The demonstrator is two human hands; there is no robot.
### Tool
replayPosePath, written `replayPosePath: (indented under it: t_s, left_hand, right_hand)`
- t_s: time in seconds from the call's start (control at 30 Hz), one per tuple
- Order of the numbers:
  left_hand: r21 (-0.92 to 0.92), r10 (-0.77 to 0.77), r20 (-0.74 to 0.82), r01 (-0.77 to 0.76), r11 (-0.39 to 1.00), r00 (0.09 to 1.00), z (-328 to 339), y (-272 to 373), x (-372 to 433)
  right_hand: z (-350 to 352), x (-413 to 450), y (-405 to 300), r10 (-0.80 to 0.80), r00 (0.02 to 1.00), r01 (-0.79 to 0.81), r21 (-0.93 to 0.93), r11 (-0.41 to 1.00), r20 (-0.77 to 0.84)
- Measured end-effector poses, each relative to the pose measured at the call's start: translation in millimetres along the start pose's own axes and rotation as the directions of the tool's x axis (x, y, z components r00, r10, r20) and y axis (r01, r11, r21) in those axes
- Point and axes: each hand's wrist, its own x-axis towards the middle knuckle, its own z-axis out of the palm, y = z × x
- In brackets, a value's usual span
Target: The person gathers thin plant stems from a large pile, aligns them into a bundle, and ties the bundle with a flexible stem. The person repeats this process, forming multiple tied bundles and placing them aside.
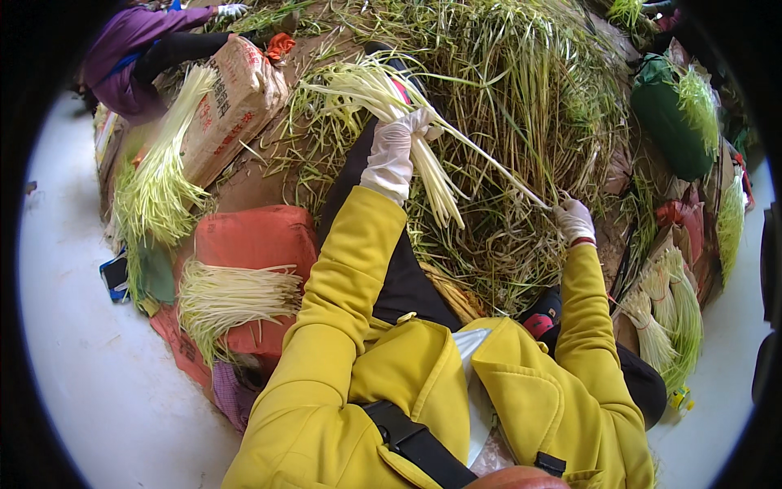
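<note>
My left hand (394, 147), in a white glove, is closed around a bunch of pale green-white stalks (437, 183), their leafy ends pointing away from me and their cut ends hanging towards my lap. Out to the right, my right hand (573, 220), also gloved, pinches the end of a long pale stalk (501, 168) that runs slantwise up to the bunch. Beneath and beyond both hands lies a large heap of long green and straw-coloured stalks (513, 122). The kind of plant cannot be told for certain.
A red block-shaped bundle (256, 235) at my left bears cut pale stalks (241, 293). Beyond it, more stalks (162, 171) lean on a printed sack (235, 116). A person in purple (122, 55) is at the upper left. Tied bunches (657, 305) and a green sack (666, 116) are at right.
</note>
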Motion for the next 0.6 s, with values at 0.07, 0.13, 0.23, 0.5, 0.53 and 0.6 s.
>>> replayPosePath:
  t_s: [0.07, 0.13, 0.23, 0.5, 0.53, 0.6]
  left_hand:
    - [0.080, -0.001, 0.032, -0.001, 0.997, 1.000, 3, -4, -3]
    - [0.134, -0.041, 0.047, 0.034, 0.990, 0.998, 8, -13, -6]
    - [0.125, -0.044, 0.194, 0.020, 0.992, 0.980, 10, -26, -9]
    - [0.148, -0.052, 0.134, 0.032, 0.989, 0.990, 3, -24, -13]
    - [0.077, -0.047, 0.137, 0.036, 0.996, 0.990, 3, -22, -12]
    - [0.087, -0.081, 0.069, 0.075, 0.993, 0.994, -2, -16, -10]
  right_hand:
    - [-20, -6, -13, -0.015, 0.999, 0.024, 0.253, 0.967, -0.036]
    - [-32, -16, -47, -0.224, 0.973, 0.209, 0.601, 0.771, -0.052]
    - [-10, -37, -118, -0.516, 0.764, 0.537, 0.825, 0.175, -0.388]
    - [-22, -20, -72, -0.180, 0.943, 0.255, 0.955, -0.154, -0.281]
    - [-35, -15, -57, -0.042, 0.934, 0.343, 0.924, -0.168, -0.355]
    - [-66, -9, -34, 0.069, 0.866, 0.493, 0.819, -0.295, -0.496]
